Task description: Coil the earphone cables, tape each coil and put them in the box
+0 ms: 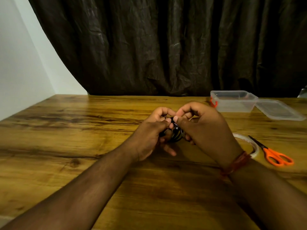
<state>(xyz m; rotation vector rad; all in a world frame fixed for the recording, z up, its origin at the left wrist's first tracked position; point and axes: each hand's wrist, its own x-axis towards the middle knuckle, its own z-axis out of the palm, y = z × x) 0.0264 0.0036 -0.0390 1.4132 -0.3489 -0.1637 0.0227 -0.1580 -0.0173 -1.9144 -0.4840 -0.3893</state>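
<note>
**Coiling in hand, taping and boxing still ahead**

Working near to far, a black earphone cable coil (175, 131) is held above the wooden table (66, 138) at the centre of view. It is pinched by the left hand (151, 135) from nine o'clock and by the right hand (206, 128) from three o'clock, thumbs meeting on top. No tape can be made out on the coil, though blur hides detail. At four o'clock of the hands a tape roll (252, 146) lies partly hidden behind the right wrist, orange scissors (272, 153) just beside it. Farther off, at two o'clock, the clear box (232, 101) stands open and apparently empty, its lid (279, 110) alongside. Taping and boxing are judged still undone.
</note>
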